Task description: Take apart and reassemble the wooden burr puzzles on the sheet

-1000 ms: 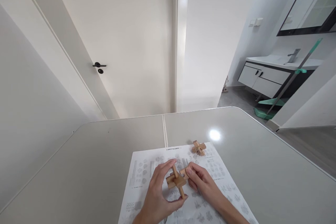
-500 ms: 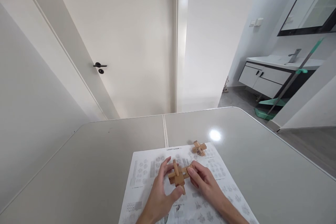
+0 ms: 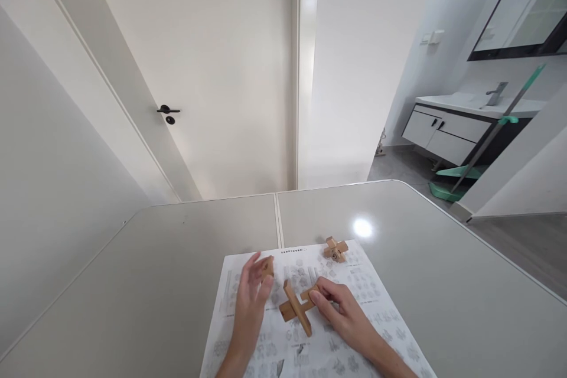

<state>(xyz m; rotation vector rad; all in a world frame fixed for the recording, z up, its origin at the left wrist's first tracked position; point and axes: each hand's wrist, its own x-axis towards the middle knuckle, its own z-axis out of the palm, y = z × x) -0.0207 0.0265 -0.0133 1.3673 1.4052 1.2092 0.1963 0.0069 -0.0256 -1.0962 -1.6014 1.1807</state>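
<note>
Between the thumb and fingers of my left hand (image 3: 250, 298) is a small wooden puzzle block (image 3: 267, 270), raised above the left part of the printed sheet (image 3: 325, 351). My right hand (image 3: 343, 310) pinches the right end of a partly joined set of notched wooden puzzle pieces (image 3: 296, 307). Those pieces cross one another, one long stick slanting over another, with a notch showing near my right thumb. A gap separates the block from the crossed pieces. Beyond my right hand, an assembled wooden burr puzzle (image 3: 335, 250) rests on the sheet's far right corner.
The sheet, covered with small grey diagrams, lies on a grey table (image 3: 146, 283) with a seam running away from me. Behind the table stands a white door (image 3: 230, 71) with a black handle. A washbasin cabinet (image 3: 447, 130) and a green broom and dustpan (image 3: 447, 192) are at right.
My left hand has moved left and away, taking a wooden block off the crossed pieces. My right hand still holds the remaining pieces in nearly the same place.
</note>
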